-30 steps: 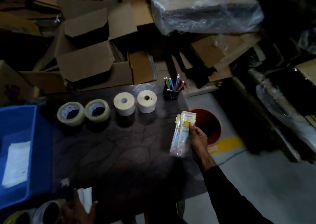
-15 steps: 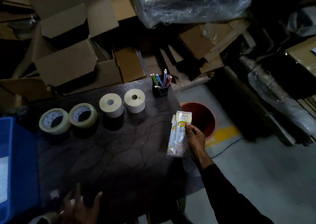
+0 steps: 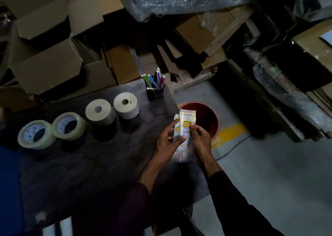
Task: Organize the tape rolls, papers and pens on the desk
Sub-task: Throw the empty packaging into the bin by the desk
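Note:
Both hands hold clear plastic packets [image 3: 185,127] with yellow labels above the dark desk's [image 3: 100,163] right edge. My left hand [image 3: 168,140] grips them from the left, my right hand [image 3: 200,138] from the right. Along the back of the desk stand two clear tape rolls [image 3: 36,134] [image 3: 69,126] and two beige rolls [image 3: 99,112] [image 3: 125,105] in a row. A black holder [image 3: 156,91] with several coloured pens sits at the back right corner.
A blue bin [image 3: 9,190] lies at the left edge. White papers [image 3: 61,226] show at the desk's near edge. A red-brown bucket [image 3: 208,117] stands on the floor just right of the desk. Cardboard boxes [image 3: 50,66] and wrapped bundles crowd behind.
My left hand came up from the desk's near edge and took hold of the packets beside my right hand. The view shifted right, so the blue bin slid mostly out of frame.

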Tool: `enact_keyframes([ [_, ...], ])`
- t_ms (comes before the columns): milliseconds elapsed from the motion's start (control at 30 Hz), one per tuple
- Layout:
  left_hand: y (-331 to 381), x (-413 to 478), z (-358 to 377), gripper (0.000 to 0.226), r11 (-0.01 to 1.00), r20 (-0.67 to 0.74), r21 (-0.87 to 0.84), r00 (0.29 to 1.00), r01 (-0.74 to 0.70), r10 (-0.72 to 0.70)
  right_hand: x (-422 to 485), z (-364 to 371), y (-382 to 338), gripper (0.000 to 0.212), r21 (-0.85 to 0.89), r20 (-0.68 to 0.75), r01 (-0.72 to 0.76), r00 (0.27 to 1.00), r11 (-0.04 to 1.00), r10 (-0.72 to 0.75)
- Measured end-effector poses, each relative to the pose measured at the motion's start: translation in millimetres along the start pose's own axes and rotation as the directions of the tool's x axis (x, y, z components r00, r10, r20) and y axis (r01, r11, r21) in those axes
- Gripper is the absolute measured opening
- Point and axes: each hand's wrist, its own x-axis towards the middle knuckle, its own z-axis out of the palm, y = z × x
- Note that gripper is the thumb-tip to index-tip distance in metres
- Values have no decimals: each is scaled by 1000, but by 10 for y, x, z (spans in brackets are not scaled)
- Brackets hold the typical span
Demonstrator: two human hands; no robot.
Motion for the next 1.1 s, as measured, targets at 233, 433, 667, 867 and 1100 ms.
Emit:
enact_keyframes([
  [233, -169, 431, 339, 40, 999, -31, 27, 999, -17, 18, 216, -319, -139, 34, 5, 46, 96, 994, 995, -96],
  [433, -272, 783, 731, 37, 1000, -51, -1, 999, -11, 11, 504, -609, -144, 16, -63, 26, 176, 984, 982, -175],
  [667, -466, 1293, 1097, 37, 1000, -64, -8, 998, 12, -13, 1048, -740, -70, 12, -49, -99, 156, 982, 986, -161],
  [867, -695, 1730, 1262, 42, 996, -112, -36, 990, 83, -87, 1588, -832, 108, 12, -111, -55, 155, 985, 982, -162],
  [1100, -1217, 2098, 1516, 42, 932, -245, -67, 899, 357, -362, 2014, -983, 554, 12, -275, -50, 27, 998, 961, -42],
])
